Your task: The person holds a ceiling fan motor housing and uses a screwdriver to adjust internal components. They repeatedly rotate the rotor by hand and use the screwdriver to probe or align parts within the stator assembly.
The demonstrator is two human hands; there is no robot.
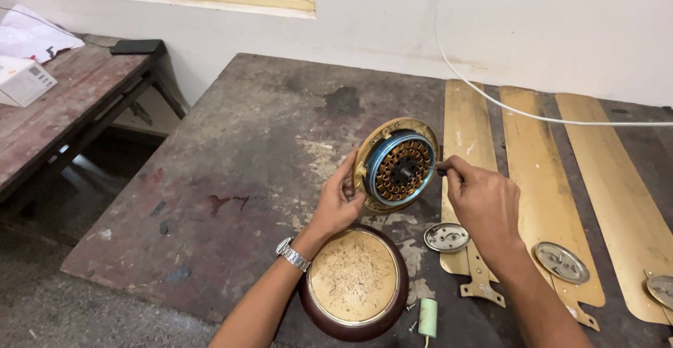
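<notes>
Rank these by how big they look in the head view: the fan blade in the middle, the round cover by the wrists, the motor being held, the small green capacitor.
1. Middle fan blade
2. Round cover
3. Motor, which looks close to the cover in size and is held up nearer the camera, so their order is unsure
4. Green capacitor

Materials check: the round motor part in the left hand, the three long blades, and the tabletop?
Motor part: looks like gold-painted metal casing, with coppery wire coils and a blue band inside. Blades: probably thin sheet metal, dull gold finish, scuffed. Tabletop: unclear, maybe painted wood or metal; dark, worn, with chipped pale patches.
</notes>
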